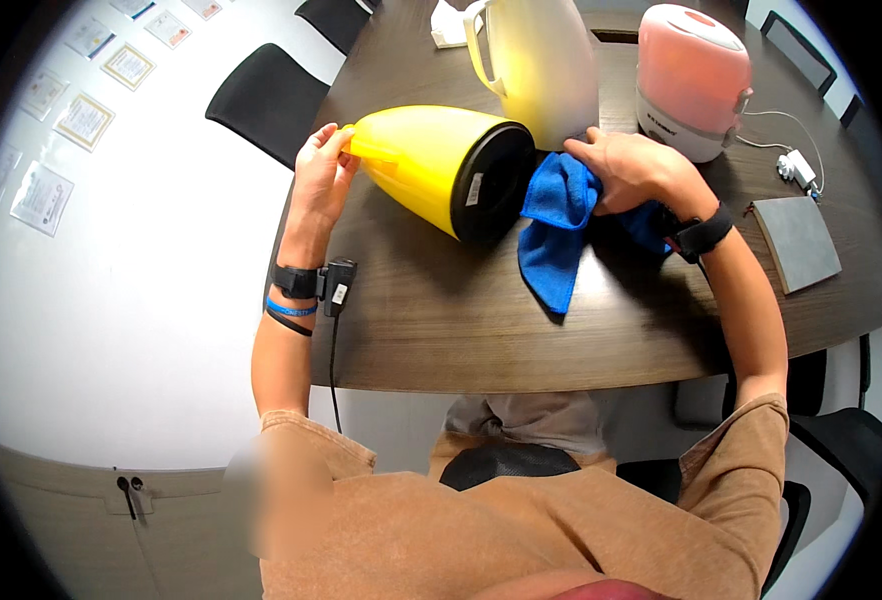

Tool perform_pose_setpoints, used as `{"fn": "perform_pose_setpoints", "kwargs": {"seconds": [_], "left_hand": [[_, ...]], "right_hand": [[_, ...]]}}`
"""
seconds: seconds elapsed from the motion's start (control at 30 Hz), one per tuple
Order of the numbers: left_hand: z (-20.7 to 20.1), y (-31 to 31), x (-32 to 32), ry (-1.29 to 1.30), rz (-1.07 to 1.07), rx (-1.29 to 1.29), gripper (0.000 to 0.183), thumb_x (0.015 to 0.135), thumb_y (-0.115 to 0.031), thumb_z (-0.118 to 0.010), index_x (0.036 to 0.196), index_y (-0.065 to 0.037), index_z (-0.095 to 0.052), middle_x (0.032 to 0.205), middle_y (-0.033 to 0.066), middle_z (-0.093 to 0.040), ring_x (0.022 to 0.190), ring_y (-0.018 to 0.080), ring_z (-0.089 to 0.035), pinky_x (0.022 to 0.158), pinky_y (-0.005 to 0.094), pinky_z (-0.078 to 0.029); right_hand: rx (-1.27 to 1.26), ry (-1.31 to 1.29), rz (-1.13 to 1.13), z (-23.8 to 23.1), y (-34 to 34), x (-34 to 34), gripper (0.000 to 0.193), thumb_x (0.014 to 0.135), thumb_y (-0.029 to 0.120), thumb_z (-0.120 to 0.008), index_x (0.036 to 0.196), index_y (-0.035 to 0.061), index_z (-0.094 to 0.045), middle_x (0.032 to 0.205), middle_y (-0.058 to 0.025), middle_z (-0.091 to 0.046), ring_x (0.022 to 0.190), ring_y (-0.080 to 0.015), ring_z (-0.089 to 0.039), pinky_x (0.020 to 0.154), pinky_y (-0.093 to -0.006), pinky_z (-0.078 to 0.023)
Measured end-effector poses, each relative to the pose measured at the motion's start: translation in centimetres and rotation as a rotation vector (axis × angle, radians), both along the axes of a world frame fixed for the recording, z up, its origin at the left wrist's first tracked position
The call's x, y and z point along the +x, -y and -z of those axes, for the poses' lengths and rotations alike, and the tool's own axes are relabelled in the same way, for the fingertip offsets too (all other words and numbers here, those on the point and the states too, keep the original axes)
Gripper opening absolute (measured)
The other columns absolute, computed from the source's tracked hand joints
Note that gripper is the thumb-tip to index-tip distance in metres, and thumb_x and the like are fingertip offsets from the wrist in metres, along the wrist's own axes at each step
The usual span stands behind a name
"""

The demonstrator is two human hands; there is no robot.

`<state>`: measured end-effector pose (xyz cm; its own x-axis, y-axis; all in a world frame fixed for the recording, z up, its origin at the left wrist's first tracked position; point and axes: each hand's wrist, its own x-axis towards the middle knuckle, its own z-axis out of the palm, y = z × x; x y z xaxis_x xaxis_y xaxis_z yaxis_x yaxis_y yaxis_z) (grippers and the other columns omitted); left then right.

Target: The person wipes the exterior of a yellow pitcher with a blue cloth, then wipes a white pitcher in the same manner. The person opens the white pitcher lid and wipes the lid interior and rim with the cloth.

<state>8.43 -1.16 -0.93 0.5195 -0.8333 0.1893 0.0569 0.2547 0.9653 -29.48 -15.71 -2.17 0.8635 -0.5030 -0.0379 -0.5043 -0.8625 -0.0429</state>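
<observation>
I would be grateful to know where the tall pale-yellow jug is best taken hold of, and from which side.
Probably the tall jug is best taken by its handle, coming from the left: the handle loops out on that side with an open gap, while the body looks broad.

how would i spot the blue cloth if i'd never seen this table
On the dark table, go to the person's right hand. The cloth is bunched under it, one corner pointing toward the table's near edge. Unlike the tipped yellow jug just left of it, hard and black-based, it is soft and bright blue.
</observation>
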Motion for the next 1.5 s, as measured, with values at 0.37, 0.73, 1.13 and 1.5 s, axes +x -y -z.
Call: {"fn": "perform_pose_setpoints", "kwargs": {"seconds": [0.37, 0.73, 1.13, 1.5], "left_hand": [[-3.1, 0.7, -6.4, 0.465, -0.151, -0.476, 0.028, 0.1, -0.012, -0.063, 0.116, -0.007, -0.041, 0.107, 0.0123, -0.059, 0.095, 0.0166, -0.065, 0.089, 0.031, -0.061], [-3.9, -0.6, -5.1, 1.409, -0.001, -0.505, 0.017, 0.098, -0.003, -0.068, 0.115, -0.005, -0.066, 0.103, 0.005, -0.055, 0.093, 0.0131, -0.061, 0.084, 0.0221, -0.054], [-6.9, -5.4, -5.4, 1.41, 0.477, 0.174, 0.022, 0.089, 0.001, -0.077, 0.109, -0.008, -0.071, 0.115, 0.0071, -0.073, 0.104, 0.0211, -0.072, 0.093, 0.0324, -0.061], [-3.4, -1.0, -1.5, 1.414, -0.125, 0.295, 0.014, 0.092, 0.004, -0.067, 0.104, -0.001, -0.073, 0.103, 0.0164, -0.071, 0.096, 0.0325, -0.073, 0.085, 0.038, -0.059]], "right_hand": [[0.028, 0.001, 0.012, -0.4, -0.6, 0.3, 0.077, 0.069, 0.024, -0.088, 0.133, 0.0044, -0.049, 0.118, -0.0275, -0.058, 0.106, -0.0459, -0.064, 0.089, -0.0497, -0.058], [0.018, 0.051, -0.004, -0.1, -0.5, 0.2, 0.068, 0.071, 0.027, -0.088, 0.125, 0.0036, -0.053, 0.114, -0.0235, -0.06, 0.105, -0.0433, -0.065, 0.089, -0.0486, -0.057], [0.072, 0.105, -0.091, -0.3, 0.3, -0.4, 0.07, 0.072, 0.033, -0.089, 0.128, 0.0068, -0.054, 0.118, -0.0249, -0.062, 0.107, -0.0446, -0.066, 0.091, -0.0494, -0.057], [0.055, 0.088, -0.064, -0.4, -0.1, -0.1, 0.07, 0.072, 0.031, -0.086, 0.128, 0.0041, -0.054, 0.117, -0.0287, -0.061, 0.101, -0.0465, -0.067, 0.088, -0.0497, -0.058]]}}
